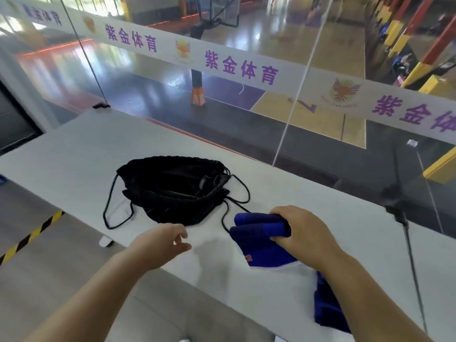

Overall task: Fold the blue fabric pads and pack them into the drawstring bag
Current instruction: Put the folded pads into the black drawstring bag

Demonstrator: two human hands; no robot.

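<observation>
Now a folded blue pad [261, 227] is clamped in the right hand [303, 233], fingers curled over its top edge, just beside the black drawstring bag [172, 191] on the white table [74, 154]. A second blue pad [328, 309] is seen nearer the body, under the right forearm. The left hand [162, 240] is held half open, empty, close to the bag's near edge. To pack well, the bag's mouth should probably be lifted wide by that hand before the fold is slid in, so the bundle is kept tight.
</observation>
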